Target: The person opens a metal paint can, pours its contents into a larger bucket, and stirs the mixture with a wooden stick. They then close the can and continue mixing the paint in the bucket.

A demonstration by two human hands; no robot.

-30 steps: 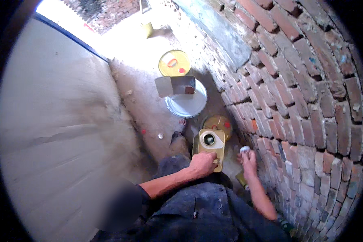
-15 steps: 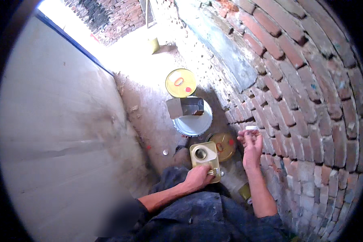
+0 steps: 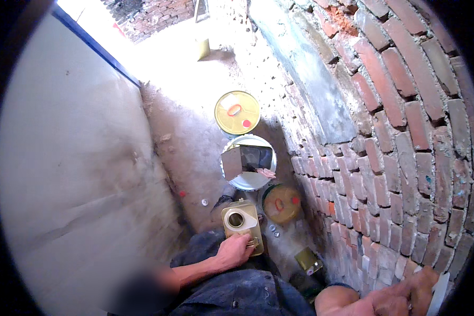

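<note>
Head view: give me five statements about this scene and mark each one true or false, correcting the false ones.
1. The left hand grips the tan can. True.
2. The can is capped. False: its round mouth stands open.
3. An open metal box rests on the white round container. True.
4. Both hands are on the can. False: the right hand is apart from it, at the lower right.
5. A brick wall runs along the right side. True.
</note>
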